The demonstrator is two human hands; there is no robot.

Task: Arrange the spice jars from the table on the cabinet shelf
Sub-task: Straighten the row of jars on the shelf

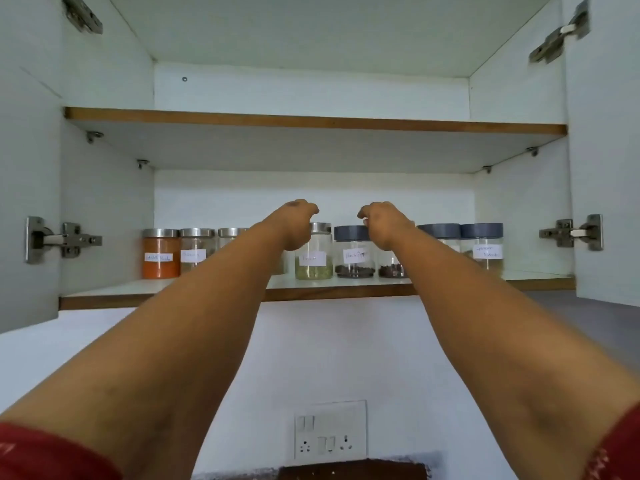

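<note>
A white wall cabinet [104, 188] stands open, and on its lower shelf [207, 289] a row of spice jars [313, 254] stands upright, labels facing out. Left of the black pepper jar [354, 252], the jars have steel lids; the orange-filled jar [161, 253] ends the row there. To its right the lids are dark. The left hand [298, 223] curls over a steel lid; whether it grasps, I cannot tell. The right hand [384, 225], fingers curled, hides another jar's lid; its grip is unclear too.
</note>
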